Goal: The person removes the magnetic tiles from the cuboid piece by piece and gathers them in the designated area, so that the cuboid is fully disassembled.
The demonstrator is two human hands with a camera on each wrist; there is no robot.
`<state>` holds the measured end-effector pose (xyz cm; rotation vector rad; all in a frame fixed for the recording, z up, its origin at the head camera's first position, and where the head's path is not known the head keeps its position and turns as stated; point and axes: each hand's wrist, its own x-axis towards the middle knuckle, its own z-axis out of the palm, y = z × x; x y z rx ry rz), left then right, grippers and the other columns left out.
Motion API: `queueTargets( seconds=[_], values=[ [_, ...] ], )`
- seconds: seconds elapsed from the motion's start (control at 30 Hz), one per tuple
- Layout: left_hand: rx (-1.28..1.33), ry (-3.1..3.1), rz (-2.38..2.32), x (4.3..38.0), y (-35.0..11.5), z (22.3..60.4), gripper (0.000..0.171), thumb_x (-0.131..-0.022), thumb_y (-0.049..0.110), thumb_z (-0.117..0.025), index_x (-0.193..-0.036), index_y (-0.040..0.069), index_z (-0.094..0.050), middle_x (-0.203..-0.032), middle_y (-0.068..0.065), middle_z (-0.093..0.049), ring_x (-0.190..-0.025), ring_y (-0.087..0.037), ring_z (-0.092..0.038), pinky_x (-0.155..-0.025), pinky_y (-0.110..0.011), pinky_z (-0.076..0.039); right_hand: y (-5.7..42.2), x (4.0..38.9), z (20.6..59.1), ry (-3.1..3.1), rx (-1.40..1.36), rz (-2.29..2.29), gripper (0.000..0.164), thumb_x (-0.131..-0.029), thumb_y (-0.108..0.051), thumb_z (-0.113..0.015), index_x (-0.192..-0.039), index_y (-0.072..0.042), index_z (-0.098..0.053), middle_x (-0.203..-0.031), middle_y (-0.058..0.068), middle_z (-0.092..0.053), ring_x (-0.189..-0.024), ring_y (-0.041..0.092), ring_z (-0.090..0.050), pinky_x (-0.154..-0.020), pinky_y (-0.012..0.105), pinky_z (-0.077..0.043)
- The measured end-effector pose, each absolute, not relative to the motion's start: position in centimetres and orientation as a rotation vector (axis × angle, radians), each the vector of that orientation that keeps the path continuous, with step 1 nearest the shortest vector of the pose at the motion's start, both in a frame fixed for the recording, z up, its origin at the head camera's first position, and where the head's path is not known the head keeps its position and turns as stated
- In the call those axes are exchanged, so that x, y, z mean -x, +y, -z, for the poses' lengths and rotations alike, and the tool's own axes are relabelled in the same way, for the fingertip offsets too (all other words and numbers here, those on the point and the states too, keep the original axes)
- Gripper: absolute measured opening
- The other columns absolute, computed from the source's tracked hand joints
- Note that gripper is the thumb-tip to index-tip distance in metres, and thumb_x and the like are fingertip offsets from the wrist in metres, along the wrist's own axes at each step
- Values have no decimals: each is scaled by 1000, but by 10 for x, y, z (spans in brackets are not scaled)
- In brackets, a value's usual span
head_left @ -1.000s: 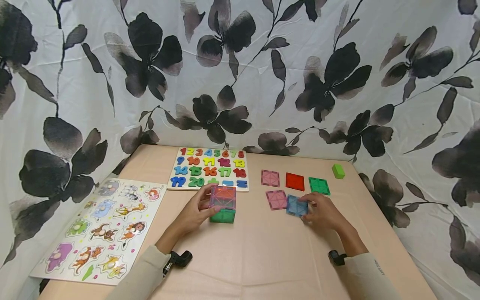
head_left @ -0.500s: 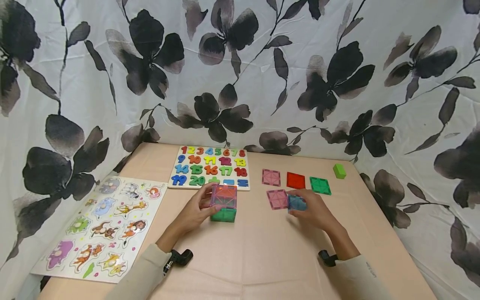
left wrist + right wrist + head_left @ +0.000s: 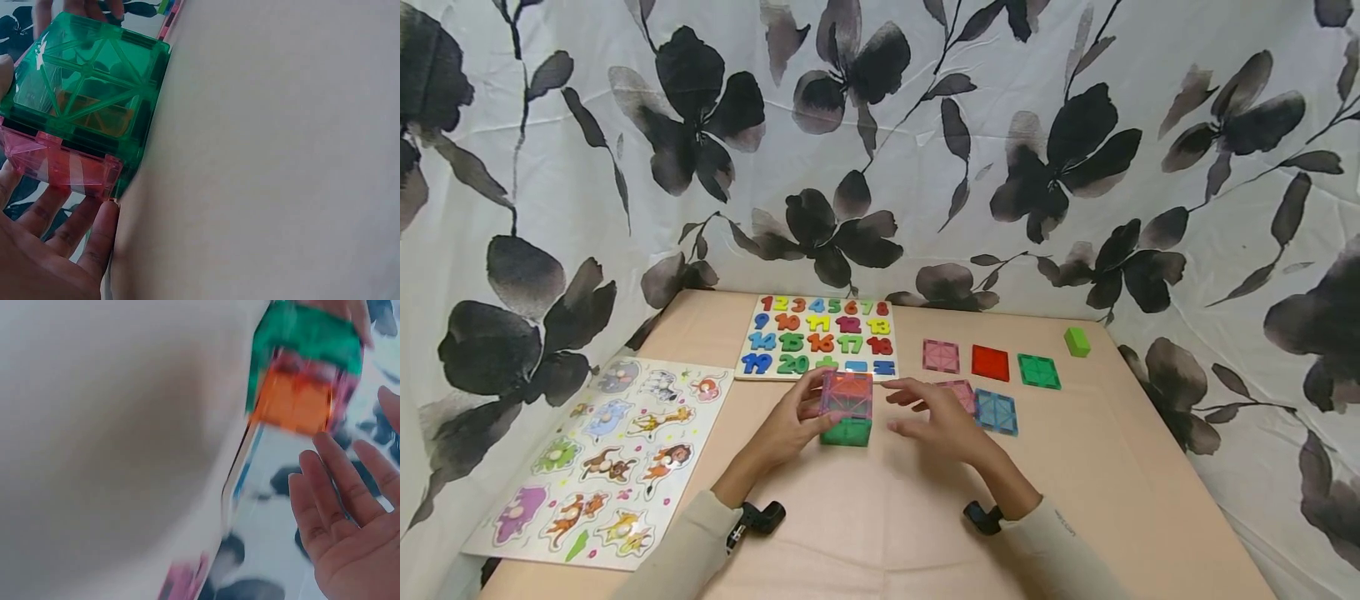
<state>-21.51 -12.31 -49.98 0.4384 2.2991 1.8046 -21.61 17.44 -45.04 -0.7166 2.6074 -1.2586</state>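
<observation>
Near the middle of the table [image 3: 895,517], just on the near side of the number puzzle board [image 3: 771,325], stands a small tile box [image 3: 859,387] of translucent building tiles, and the work looks well started: a green face [image 3: 847,433] shows on its near side, a pink face [image 3: 847,406] appears just beyond that, and the right wrist view, though blurred, shows an orange face [image 3: 294,403] turned toward the right hand [image 3: 943,427]. Those tiles are already joined; whether every side is filled, I cannot tell. To the right, five squares lie flat, apart from the tile box: a far pink tile [image 3: 941,356], a red tile [image 3: 990,363] and a green tile [image 3: 1040,372] in the far row, then a near pink tile [image 3: 964,392], partly hidden by the right hand, and a blue tile [image 3: 996,412]. If these belong to the build, that part is not yet done. The left hand [image 3: 786,425] grasps the tile box from its left, between thumb and bent fingers, apparently steadying it. The right hand holds nothing: its fingers are spread and gently bent, the tips just beside the tile box, with a gap visible in the head view. At far right a lime green block [image 3: 1077,342] sits well apart; at left, the animal puzzle board [image 3: 567,481] is untouched.
</observation>
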Motion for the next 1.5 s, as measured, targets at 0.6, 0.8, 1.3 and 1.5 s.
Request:
queueTargets(
  seconds=[0.6, 0.8, 1.3, 1.5],
  values=[
    [-452, 2292, -1824, 213, -124, 500, 73, -100, 31, -76, -161, 34, -36, -162, -15, -46, -146, -42, -52, -118, -57, -49, 120, 219, 462, 2142, 315, 1796, 50, -103, -11, -71, -149, -28, -62, -98, 6, -70, -91, 20, -62, -78, 23, -52],
    [-454, 2292, -1831, 214, -125, 501, 73, -100, 30, -77, -161, 33, -37, -161, -15, -46, -145, -42, -53, -119, -56, -49, 119, 220, 461, 2079, 271, 1865, 51, -101, -11, -72, -150, -22, -61, -99, 7, -71, -93, 20, -64, -84, 28, -56],
    [-457, 2262, -1841, 214, -125, 500, 74, -100, 29, -77, -161, 33, -36, -162, -16, -46, -145, -42, -53, -119, -54, -49, 117, 215, 456, 2191, 354, 1910, 40, -102, -16, -73, -141, -21, -67, -102, 12, -73, -95, 22, -63, -85, 22, -54],
    [-448, 2260, -1845, 214, -125, 500, 75, -100, 28, -77, -162, 34, -35, -162, -16, -45, -145, -43, -53, -118, -54, -50, 116, 212, 451, 2226, 387, 1923, 40, -102, -14, -73, -140, -21, -67, -105, 15, -72, -96, 23, -64, -87, 22, -56]
  ],
)
